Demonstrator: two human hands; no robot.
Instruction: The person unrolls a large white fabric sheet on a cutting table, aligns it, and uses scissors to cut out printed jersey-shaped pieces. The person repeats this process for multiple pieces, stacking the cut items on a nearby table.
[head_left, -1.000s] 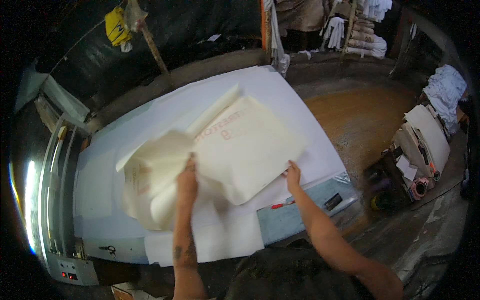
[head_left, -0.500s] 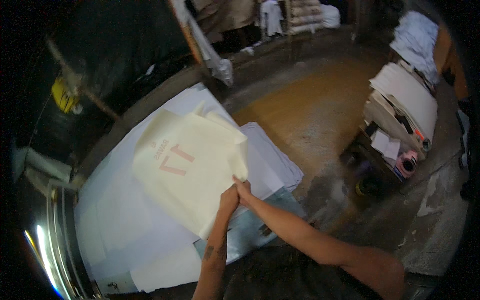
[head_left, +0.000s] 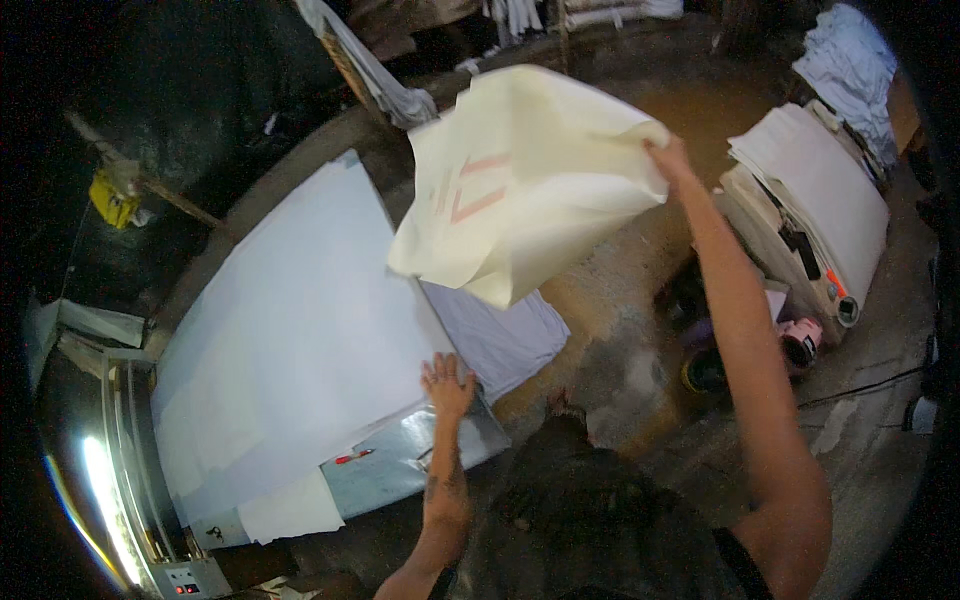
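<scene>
My right hand grips the right end of a large cream sheet with red print, lifted off the table toward the upper right. My left hand is open, fingers spread, at the right edge of the white sheets covering the table. Just below it lie a grey-blue board and a red pen. Folded pale lavender cloth sits beside the table's right edge, under the raised sheet.
A machine with a bright tube stands at the left. At the right are stacked pale sheets, bunched white fabric, a pink roll and containers. A leaning pole with draped plastic stands at the back, and a yellow bag hangs left.
The cream sheet has risen off the table and swung up and right in my right hand. My left hand has let go of it and now rests open at the table edge.
</scene>
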